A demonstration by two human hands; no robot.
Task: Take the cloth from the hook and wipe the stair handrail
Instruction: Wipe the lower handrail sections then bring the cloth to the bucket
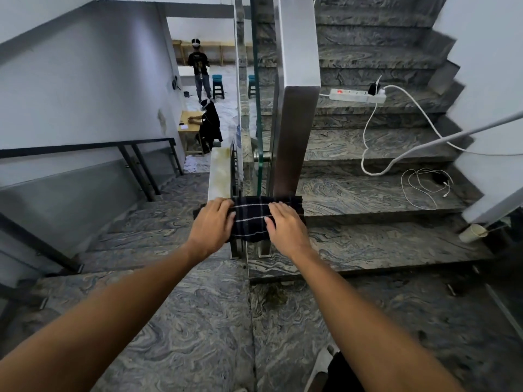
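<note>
We stand on the landing with both arms stretched out to the end of the handrail (294,128), where the steel rail turns down between the two flights beside the glass panel (256,80). The dark checked cloth (252,219) is off its hook, which we cannot see, and lies draped across the low end of the rail. Our left hand (212,224) presses flat on the cloth's left part, fingers spread and laid over it rather than closed; our right hand (285,224) rests on the right part, fingers curled lightly over the fabric with the thumb at its lower edge. So each grip is a loose press on the cloth, not a tight clamp. We judge the cloth is held wide like this so that it wraps the rail's width and both palms can push it along together. The wiping seems only just under way, with the long rising rail untouched above. A power strip (356,95) and its white cable (368,142) lie on the steps well to the right.
</note>
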